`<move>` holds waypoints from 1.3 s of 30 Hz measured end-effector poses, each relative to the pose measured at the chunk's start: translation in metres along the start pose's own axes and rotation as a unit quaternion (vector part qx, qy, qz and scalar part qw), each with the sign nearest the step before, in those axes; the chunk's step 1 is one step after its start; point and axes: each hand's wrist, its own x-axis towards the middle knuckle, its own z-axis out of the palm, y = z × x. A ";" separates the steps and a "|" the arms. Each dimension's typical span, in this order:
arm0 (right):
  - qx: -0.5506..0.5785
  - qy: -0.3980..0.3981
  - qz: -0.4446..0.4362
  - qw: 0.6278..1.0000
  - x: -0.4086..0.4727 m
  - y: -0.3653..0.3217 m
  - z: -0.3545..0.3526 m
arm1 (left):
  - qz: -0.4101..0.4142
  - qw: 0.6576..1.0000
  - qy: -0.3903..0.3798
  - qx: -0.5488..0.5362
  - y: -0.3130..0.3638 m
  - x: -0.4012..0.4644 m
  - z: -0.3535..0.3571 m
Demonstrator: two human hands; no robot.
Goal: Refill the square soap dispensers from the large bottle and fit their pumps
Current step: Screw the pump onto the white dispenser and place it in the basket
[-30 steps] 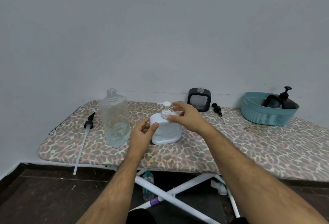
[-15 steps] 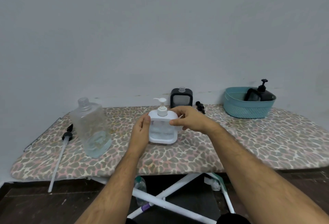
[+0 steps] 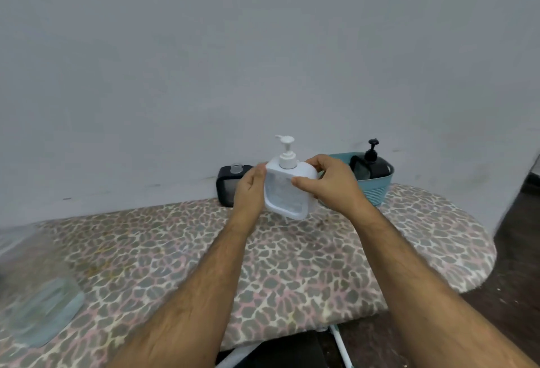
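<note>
Both hands hold the white square dispenser up off the ironing board, lifted clear of its leopard-print cover. The left hand grips its left edge, the right hand wraps its right side with the thumb across the front. Its white pump sits in the neck, nozzle pointing left; the body tilts a little.

Behind the white square dispenser, against the wall, stands a black square dispenser with an open neck. To its right, a teal basket holds 1 black dispenser with pump. Far to its left, at the picture's edge, the large clear bottle shows blurred.
</note>
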 end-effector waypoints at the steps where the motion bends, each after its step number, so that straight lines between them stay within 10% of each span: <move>1: -0.007 0.022 0.000 1.000 0.005 0.005 -0.007 | 0.003 1.000 0.007 0.006 0.002 0.010 0.012; 14: -0.092 0.172 0.045 0.980 0.072 0.054 -0.066 | -0.024 0.998 -0.055 0.009 -0.002 0.086 0.125; 39: -0.336 0.045 0.143 0.930 0.107 0.120 -0.049 | -0.068 0.919 -0.206 0.328 -0.032 0.136 0.173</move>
